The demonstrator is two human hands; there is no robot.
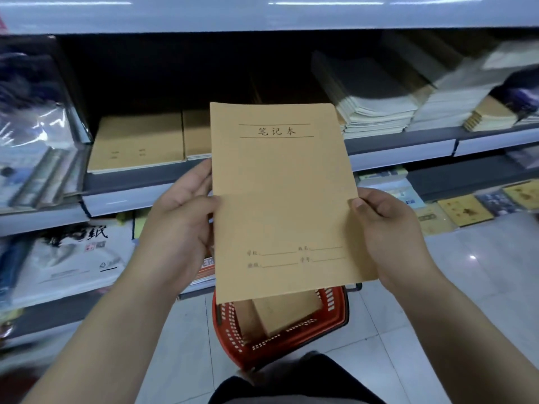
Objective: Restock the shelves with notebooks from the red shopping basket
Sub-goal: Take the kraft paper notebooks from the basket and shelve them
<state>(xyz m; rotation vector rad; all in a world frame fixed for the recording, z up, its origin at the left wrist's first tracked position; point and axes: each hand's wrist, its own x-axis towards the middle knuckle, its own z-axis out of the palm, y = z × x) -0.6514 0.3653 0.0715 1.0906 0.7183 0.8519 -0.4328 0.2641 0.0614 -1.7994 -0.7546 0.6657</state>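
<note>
so the brown kraft-paper notebook (280,199) sits mid-frame, red plastic shopping basket (335,316) below it on the floor, grey metal shelf (131,182) behind.

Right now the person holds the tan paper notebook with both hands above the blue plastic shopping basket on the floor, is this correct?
Not quite: the head view shows the plastic shopping basket is red, not blue. Both the left hand and the right hand do hold the tan paper notebook above it.

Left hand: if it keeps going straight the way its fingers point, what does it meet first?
Probably the front edge of the shelf bearing the brown notebook stacks, up and ahead of the left hand gripping the held notebook. Depth is unclear.
</note>
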